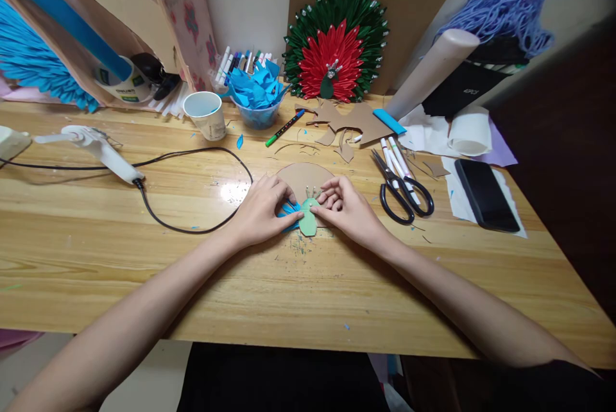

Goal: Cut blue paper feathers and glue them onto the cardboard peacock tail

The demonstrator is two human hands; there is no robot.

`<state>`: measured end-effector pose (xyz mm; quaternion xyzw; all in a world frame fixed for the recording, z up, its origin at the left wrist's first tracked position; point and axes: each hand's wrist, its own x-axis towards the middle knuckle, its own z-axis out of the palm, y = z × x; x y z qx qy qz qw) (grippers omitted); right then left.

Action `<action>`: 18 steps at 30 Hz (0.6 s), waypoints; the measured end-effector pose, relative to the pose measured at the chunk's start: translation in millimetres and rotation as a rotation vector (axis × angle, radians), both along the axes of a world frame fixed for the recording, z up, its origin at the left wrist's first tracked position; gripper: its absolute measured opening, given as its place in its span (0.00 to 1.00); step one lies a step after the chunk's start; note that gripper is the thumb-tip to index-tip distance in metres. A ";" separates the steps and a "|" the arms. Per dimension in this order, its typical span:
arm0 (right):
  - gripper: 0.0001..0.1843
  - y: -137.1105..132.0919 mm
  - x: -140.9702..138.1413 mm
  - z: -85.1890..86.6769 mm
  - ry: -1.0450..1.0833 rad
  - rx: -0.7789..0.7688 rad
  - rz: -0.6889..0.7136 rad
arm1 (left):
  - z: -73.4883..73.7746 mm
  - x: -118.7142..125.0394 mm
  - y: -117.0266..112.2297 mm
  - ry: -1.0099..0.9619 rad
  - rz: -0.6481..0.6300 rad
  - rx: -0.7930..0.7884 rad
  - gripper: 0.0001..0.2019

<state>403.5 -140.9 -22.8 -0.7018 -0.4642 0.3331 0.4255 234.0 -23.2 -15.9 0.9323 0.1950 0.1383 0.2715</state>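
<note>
A small green paper cutout (308,224), with thin bead-tipped prongs at its top, lies between my hands over a round cardboard piece (304,173). My left hand (262,212) is closed, its thumb against the cutout's left edge. Blue paper strips (287,209) fan out under its fingers. From the other side, my right hand (350,212) holds the cutout with its thumb at the upper right edge, the other fingers curled. The hands cover part of the cardboard, and what lies beneath the cutout is hidden.
Black-handled scissors (393,181) and white markers (395,158) lie right, beside a phone (486,195). A glue gun (103,155) trails its cord leftward. Behind stand a paper cup (206,118), a tub of blue paper pieces (258,115), cardboard scraps (344,118) and a red-green peacock (332,46).
</note>
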 end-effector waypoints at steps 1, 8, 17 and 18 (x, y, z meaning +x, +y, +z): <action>0.21 -0.9 0.2 2.0 -0.024 0.004 0.003 | -0.3 -0.1 0.1 -0.002 0.001 -0.003 0.12; 0.05 -12.9 -1.6 16.9 -0.543 0.246 0.366 | 0.3 -0.9 -0.5 -0.003 0.008 -0.019 0.12; 0.11 -18.0 0.0 -2.1 -0.746 0.514 0.515 | 2.1 -0.5 0.1 0.007 0.001 -0.017 0.11; 0.11 -18.6 0.2 -1.8 -0.757 0.515 0.515 | 2.3 -0.5 0.1 0.005 0.001 -0.018 0.11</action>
